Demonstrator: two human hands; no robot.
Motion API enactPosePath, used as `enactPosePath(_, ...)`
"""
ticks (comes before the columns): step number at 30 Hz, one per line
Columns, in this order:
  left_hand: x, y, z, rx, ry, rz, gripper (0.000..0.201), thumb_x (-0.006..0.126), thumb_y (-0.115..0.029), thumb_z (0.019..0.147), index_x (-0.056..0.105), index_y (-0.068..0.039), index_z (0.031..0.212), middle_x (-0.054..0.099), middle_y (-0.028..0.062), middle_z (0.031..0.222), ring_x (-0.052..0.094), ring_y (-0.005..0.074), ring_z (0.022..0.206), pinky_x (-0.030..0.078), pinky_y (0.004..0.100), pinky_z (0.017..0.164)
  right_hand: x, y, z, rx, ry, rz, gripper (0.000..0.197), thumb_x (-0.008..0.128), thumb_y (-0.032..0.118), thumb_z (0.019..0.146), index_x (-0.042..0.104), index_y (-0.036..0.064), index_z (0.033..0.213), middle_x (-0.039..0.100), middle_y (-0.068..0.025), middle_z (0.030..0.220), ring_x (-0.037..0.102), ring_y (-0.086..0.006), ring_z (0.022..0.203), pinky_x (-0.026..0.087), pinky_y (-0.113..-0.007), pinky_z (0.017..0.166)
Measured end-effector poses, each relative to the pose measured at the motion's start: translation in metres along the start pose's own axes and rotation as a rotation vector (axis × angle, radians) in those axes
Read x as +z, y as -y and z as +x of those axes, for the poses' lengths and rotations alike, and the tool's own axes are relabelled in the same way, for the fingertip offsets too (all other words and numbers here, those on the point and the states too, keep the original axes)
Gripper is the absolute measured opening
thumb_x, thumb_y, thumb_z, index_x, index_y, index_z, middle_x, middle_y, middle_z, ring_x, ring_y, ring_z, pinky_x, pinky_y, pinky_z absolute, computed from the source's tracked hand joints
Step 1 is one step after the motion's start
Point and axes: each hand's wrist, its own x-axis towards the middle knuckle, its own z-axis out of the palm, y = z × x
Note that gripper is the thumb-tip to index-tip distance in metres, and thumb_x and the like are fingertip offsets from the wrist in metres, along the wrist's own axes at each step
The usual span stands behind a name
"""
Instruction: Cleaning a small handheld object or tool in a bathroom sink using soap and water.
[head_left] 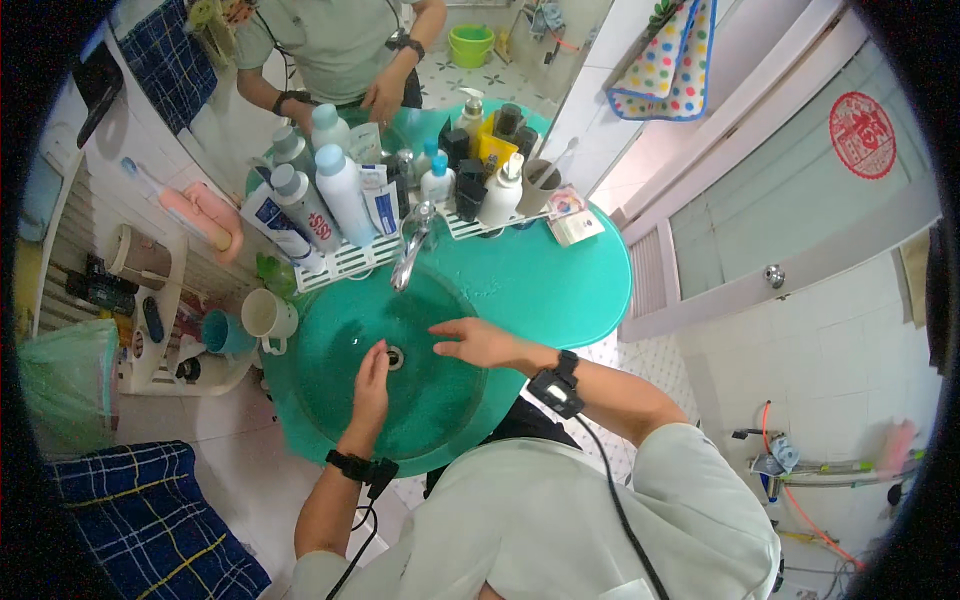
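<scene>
Hovering over the green washbasin (325,395), the left hand (370,390) and right hand (485,345) grasp nothing, seemingly poised between actions; touching the chrome faucet (406,262) would call for reaching farther.

The person wears a shirt (560,520) of pale grey-green, plain cloth, with seams and soft creases. Short, wide sleeves extend from it: the left sleeve (320,578) at the shirt's left, the right sleeve (700,500) at its right. Dark legwear (517,425) shows just beyond the shirt's hem. The left hand (371,385) and right hand (483,343) are bare. A black strap (350,465) circles the left wrist, with a small black block (381,476) and a thin black cable beside the shirt. The right wrist bears a boxy black device (555,393), its face partly bright; a thicker black cable (612,465) crosses the shirt.
</scene>
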Motion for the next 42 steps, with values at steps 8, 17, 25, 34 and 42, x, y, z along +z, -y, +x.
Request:
enactPosePath(8, 0.036, -0.031, -0.003, 0.134, -0.109, -0.273, 0.062, 0.032, -0.042, 0.106, 0.025, 0.000, 0.151, 0.037, 0.0151, 0.151, 0.038, 0.0261, 0.137, 0.030, 0.0385, 0.113, 0.046, 0.042, 0.031, -0.297, 0.069, 0.121, 0.050, 0.057, 0.017, 0.092, 0.047, -0.0002, 0.138, 0.042, -0.0232, 0.146, 0.048, -0.0387, 0.128, 0.041, -0.040, 0.106)
enactPosePath(17, 0.024, -0.015, -0.012, 0.183, -0.295, 0.414, 0.055, 0.052, -0.026, 0.100, 0.036, 0.000, 0.146, 0.035, 0.0206, 0.152, 0.031, 0.0334, 0.142, 0.023, 0.0414, 0.117, -0.006, -0.006, 0.013, -0.557, -0.024, -0.283, 0.038, 0.061, 0.021, 0.090, 0.061, 0.0037, 0.125, 0.064, -0.0210, 0.120, 0.059, -0.0382, 0.113, 0.047, -0.046, 0.097)
enactPosePath(25, 0.085, -0.055, -0.023, 0.143, -0.384, 0.375, 0.043, 0.055, -0.017, 0.098, 0.050, -0.004, 0.138, 0.050, 0.0192, 0.140, 0.046, 0.0303, 0.132, 0.035, 0.0385, 0.110, -0.240, -0.111, -0.086, -0.284, -0.979, 0.485, 0.026, 0.062, 0.020, 0.094, 0.065, 0.0010, 0.111, 0.067, -0.0092, 0.101, 0.061, -0.0184, 0.093, 0.049, -0.032, 0.085)
enactPosePath(34, 0.239, -0.168, 0.017, 0.358, -0.119, 0.392, 0.036, 0.055, -0.017, 0.097, 0.057, -0.004, 0.131, 0.061, 0.0121, 0.129, 0.058, 0.0215, 0.118, 0.043, 0.0329, 0.101, -0.401, -0.145, -0.101, -0.583, -1.118, 0.693, 0.038, 0.066, 0.017, 0.093, 0.058, -0.0029, 0.124, 0.067, -0.0078, 0.106, 0.063, -0.0154, 0.091, 0.050, -0.029, 0.081)
enactPosePath(42, 0.370, -0.304, 0.041, 0.728, 0.309, 0.256, 0.036, 0.053, -0.010, 0.099, 0.054, -0.003, 0.134, 0.059, 0.0100, 0.132, 0.053, 0.0188, 0.125, 0.039, 0.0334, 0.108, -0.404, -0.146, -0.186, -0.543, -0.946, 0.517, 0.024, 0.063, 0.019, 0.093, 0.067, 0.0003, 0.108, 0.069, -0.0095, 0.104, 0.064, -0.0195, 0.092, 0.051, -0.034, 0.076)
